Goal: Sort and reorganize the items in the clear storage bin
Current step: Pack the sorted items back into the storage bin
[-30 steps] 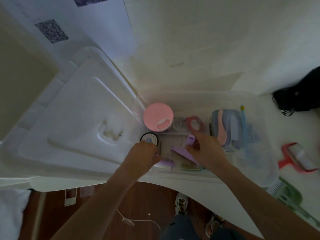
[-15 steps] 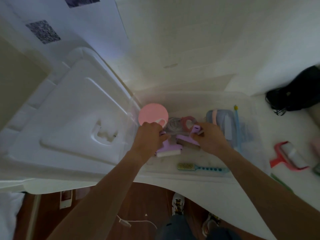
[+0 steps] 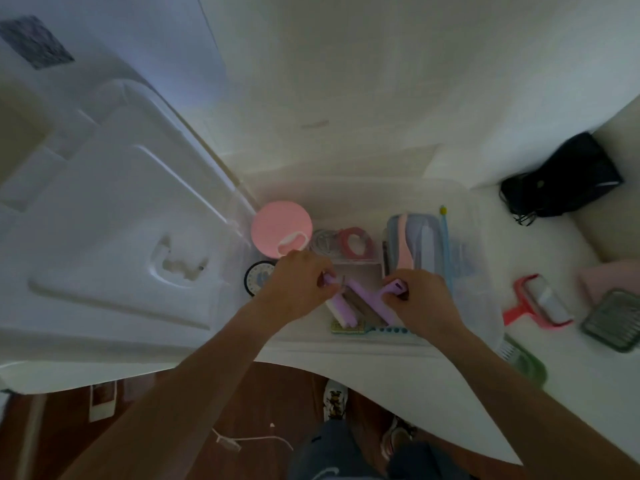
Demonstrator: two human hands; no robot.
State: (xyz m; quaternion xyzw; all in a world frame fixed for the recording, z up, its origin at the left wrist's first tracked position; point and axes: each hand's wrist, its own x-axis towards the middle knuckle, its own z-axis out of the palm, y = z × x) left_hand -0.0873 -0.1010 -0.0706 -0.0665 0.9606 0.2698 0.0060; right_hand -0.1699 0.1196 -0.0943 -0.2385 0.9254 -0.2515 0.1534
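Observation:
The clear storage bin (image 3: 485,296) sits on a white table. Over its middle, my left hand (image 3: 298,282) grips one purple brush (image 3: 341,311) by its handle, and my right hand (image 3: 420,299) grips a second purple brush (image 3: 367,294) by its handle; the two brushes cross each other. Inside the bin lie a pink round lid (image 3: 278,226), a red tape roll (image 3: 355,240), a clear coil (image 3: 323,240), a blue-pink pouch (image 3: 410,240), a blue stick (image 3: 445,244), a round black-rimmed item (image 3: 258,277) and a green-teal brush (image 3: 367,330).
The bin's white lid (image 3: 114,220) lies to the left. Right of the bin are a red lint roller (image 3: 536,303), a green soap dish (image 3: 613,320), a green brush (image 3: 523,358), a pink item (image 3: 609,275) and a black bag (image 3: 564,178). The table's near edge curves above a wooden floor.
Both hands have come a little nearer and lower over the bin's middle, still holding the purple brushes, which now cross. The view has shifted, showing more items on the right.

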